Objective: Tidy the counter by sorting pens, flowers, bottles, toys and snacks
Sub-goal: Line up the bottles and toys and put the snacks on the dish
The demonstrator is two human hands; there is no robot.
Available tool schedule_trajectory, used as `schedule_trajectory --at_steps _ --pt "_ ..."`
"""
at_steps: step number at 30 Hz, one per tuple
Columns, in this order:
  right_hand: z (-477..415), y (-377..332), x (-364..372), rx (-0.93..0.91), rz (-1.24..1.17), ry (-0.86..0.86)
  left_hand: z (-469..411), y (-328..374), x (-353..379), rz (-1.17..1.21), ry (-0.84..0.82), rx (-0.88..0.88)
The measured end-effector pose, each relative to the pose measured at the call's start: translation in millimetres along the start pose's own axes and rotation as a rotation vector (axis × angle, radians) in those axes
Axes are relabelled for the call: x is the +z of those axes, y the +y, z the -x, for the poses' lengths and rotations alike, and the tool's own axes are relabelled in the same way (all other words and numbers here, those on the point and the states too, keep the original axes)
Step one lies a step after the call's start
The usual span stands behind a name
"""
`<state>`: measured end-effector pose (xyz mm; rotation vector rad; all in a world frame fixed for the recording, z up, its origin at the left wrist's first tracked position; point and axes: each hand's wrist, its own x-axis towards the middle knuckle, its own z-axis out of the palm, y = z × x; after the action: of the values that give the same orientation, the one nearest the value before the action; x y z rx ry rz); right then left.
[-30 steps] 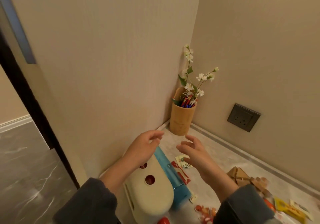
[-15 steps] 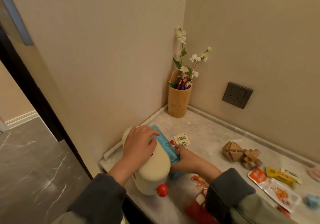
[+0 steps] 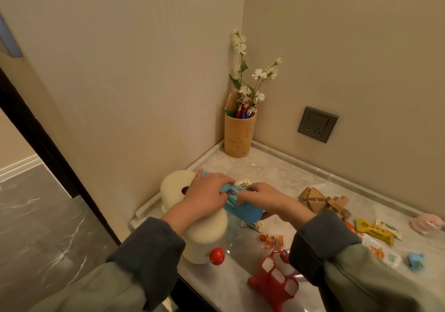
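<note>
A cream bottle (image 3: 204, 234) with a red knob lies on its side near the counter's left edge. A blue bottle (image 3: 243, 211) lies against it. My left hand (image 3: 204, 194) lies over the cream bottle with its fingers curled onto the blue one. My right hand (image 3: 262, 197) grips the blue bottle from the right. In the corner stands a bamboo holder (image 3: 238, 135) with pens (image 3: 244, 111) and white flowers (image 3: 252, 78). Wooden puzzle toys (image 3: 320, 200) and snack packets (image 3: 378, 232) lie to the right.
A red toy (image 3: 274, 280) stands at the counter's front edge. Small packets (image 3: 269, 239) lie just below the blue bottle. A pink toy (image 3: 427, 223) and a blue toy (image 3: 415, 261) sit far right. A wall socket (image 3: 317, 123) is above the marble counter (image 3: 277, 167).
Both hands came down from mid-air onto the bottles. The left settled over the cream bottle, the right reached under and now grips the blue bottle, which has lifted and turned.
</note>
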<state>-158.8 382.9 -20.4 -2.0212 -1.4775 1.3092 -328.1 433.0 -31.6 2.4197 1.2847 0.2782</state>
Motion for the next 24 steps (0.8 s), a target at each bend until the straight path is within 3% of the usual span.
schedule_trajectory --at_steps 9,15,20,24 --pt "21.5 15.8 -56.8 -0.021 -0.499 0.278 -31.9 32.1 -12.4 0.107 0.001 0.189" --pt "30.5 18.6 -77.9 -0.104 -0.696 0.423 -57.0 53.8 -14.0 0.422 0.016 0.181" --pt "22.8 14.4 -87.4 -0.173 -0.699 0.487 -85.2 58.6 -9.1 0.588 0.027 0.115" --pt "-1.2 3.7 -95.3 -0.175 -0.528 0.555 -105.0 60.5 -4.6 0.58 0.065 0.076"
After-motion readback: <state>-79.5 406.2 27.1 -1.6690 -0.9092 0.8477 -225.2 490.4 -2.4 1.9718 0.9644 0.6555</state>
